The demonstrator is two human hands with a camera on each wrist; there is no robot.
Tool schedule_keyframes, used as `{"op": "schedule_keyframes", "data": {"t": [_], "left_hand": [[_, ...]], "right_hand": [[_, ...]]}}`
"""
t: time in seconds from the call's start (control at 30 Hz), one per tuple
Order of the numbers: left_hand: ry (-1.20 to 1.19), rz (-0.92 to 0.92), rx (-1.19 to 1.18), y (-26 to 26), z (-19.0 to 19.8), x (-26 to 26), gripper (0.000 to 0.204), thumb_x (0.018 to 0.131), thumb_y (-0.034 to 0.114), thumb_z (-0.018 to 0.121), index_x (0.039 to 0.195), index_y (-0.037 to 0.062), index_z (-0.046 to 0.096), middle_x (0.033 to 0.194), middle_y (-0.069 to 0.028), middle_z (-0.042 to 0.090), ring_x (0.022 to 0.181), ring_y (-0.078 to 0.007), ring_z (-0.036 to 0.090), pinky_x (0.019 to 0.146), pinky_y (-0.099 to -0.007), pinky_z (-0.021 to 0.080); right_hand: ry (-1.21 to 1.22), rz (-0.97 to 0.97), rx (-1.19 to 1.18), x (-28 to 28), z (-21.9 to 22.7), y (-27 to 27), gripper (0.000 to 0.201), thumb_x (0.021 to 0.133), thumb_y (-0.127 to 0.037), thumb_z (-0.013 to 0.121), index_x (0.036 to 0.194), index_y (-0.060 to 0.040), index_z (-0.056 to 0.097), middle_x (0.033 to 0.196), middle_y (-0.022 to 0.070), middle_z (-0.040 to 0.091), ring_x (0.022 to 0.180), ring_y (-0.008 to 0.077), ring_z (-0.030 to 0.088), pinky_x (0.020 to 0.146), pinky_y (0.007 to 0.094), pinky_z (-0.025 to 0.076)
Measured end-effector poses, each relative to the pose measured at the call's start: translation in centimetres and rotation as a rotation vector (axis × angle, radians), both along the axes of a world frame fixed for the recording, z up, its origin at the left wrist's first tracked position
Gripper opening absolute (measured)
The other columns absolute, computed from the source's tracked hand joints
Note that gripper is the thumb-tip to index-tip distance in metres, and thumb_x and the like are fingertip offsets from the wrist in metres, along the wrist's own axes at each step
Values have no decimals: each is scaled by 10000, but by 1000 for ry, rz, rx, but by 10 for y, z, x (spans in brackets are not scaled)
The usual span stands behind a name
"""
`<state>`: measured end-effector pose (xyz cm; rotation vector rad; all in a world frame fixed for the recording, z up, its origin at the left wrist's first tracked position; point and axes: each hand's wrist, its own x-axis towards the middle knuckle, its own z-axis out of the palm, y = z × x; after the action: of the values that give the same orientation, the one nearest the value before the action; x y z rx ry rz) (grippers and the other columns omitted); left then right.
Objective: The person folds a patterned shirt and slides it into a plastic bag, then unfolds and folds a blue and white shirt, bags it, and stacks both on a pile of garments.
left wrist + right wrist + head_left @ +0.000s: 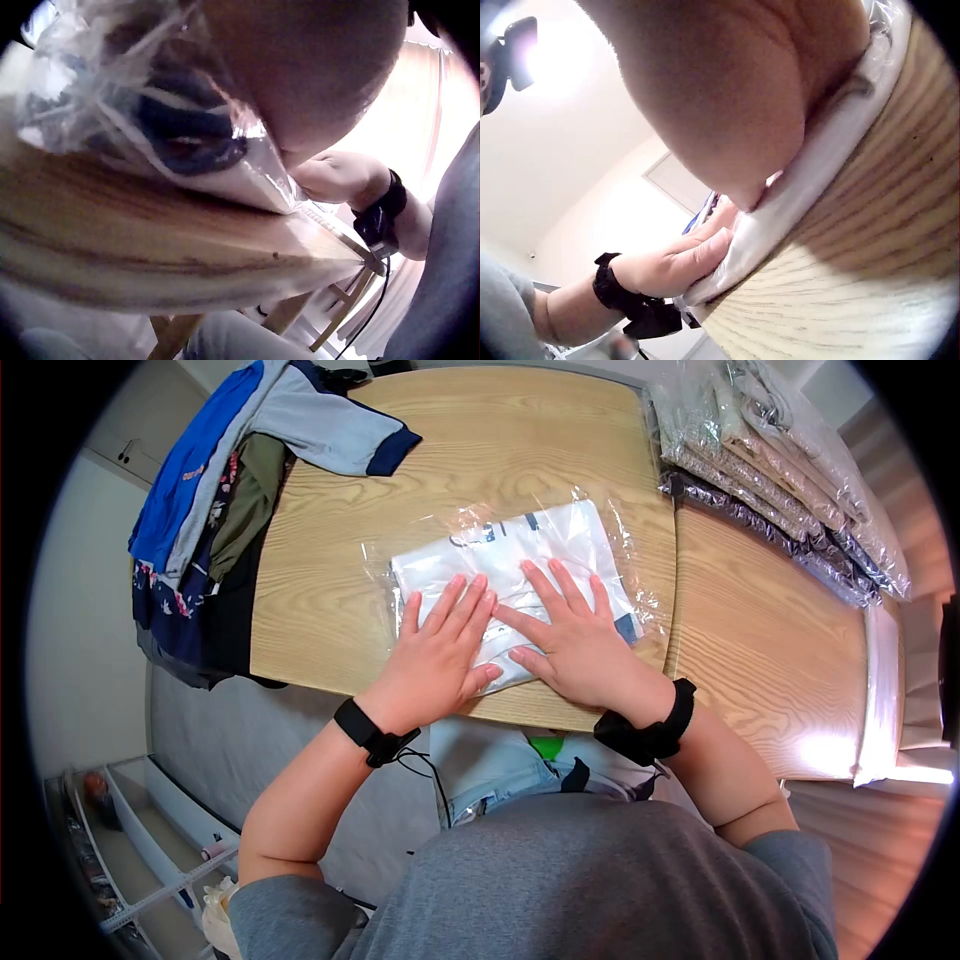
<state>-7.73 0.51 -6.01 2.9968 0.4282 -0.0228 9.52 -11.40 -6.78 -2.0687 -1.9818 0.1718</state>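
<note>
- Two hands lie flat on a bagged white garment [515, 565], which sits near the middle of my wooden worktop [330, 590], close to its near edge
- My left hand [438, 655] presses the bag's near-left part, fingers [452, 605] straight and slightly spread
- My right hand [570, 635] presses just beside it on the right, fingers [560, 588] straight and fanned apart, gripping nothing
- Loose clothes [215, 490] are heaped at the far-left corner, hanging over the edge
- Packed bags [770, 460] are stacked at the far right
- Right wrist view shows the bag reaching the worktop's edge under my palm
</note>
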Motion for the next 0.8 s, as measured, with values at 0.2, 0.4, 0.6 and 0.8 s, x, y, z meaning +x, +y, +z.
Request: {"op": "schedule_keyframes", "data": {"t": [0.2, 0.4, 0.6, 0.8], "left_hand": [[-25, -1, -12, 2, -7, -1, 720, 880, 459, 459, 1417, 37, 229, 1491, -141, 182, 1388, -314, 130, 1066, -564, 104], [-45, 17, -208, 14, -5, -2, 640, 895, 365, 454, 1428, 79, 242, 1506, -116, 163, 1401, -278, 103, 1080, -549, 52], [-702, 115, -745, 31, -1, -36, 355, 856, 135, 533, 1202, 67, 572, 1327, -106, 486, 1287, -250, 381, 1066, -359, 263], [-438, -20, -64, -27, 16, -58, 347, 728, 173, 690, 1047, 72, 598, 1059, -87, 588, 1038, -286, 529, 871, -408, 428]], "right_hand": [[-14, 6, 42, 1, -4, -1, 472, 876, -418, 508, 1327, -291, 447, 1480, 124, 218, 1380, 329, 144, 1063, 581, 100], [378, -3, -4, 39, 12, -3, 384, 843, -309, 570, 1197, -160, 575, 1399, 160, 351, 1299, 319, 319, 1051, 436, 251], [469, -385, 257, 70, 44, -65, 241, 829, -148, 584, 1044, -55, 637, 1156, 122, 586, 1068, 279, 550, 934, 351, 415], [297, -115, 124, 50, 25, -88, 302, 800, -114, 615, 1102, -94, 607, 1216, 136, 538, 1138, 309, 492, 980, 367, 386]]}}
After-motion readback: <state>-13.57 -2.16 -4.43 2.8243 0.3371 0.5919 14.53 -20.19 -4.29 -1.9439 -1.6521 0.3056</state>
